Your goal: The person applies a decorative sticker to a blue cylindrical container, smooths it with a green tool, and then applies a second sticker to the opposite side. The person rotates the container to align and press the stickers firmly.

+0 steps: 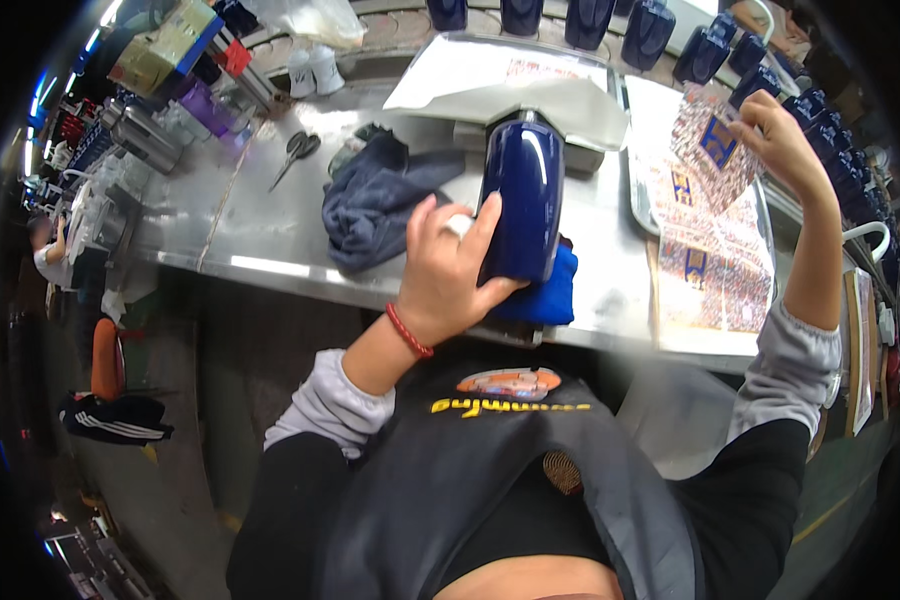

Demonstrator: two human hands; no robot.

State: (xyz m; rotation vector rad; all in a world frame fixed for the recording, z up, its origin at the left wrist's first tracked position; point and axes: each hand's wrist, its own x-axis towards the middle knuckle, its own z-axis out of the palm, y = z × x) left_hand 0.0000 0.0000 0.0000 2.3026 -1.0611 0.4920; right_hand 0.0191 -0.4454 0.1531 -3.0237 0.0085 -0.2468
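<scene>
A glossy dark blue bottle lies with its neck pointing away from me, its near end over a bright blue cloth. My left hand grips its left side near the lower end, thumb along the bottom edge; something white is wrapped around one finger. At the right, my raised right hand pinches the top corner of a thin speckled sheet with a blue and gold emblem. That sheet hangs above a tray where more printed sheets lie.
Left of the bottle sit a crumpled dark grey-blue cloth and black scissors. White paper covers another tray behind. Several dark blue bottles line the far side and curve down the right. A steel flask stands at the left.
</scene>
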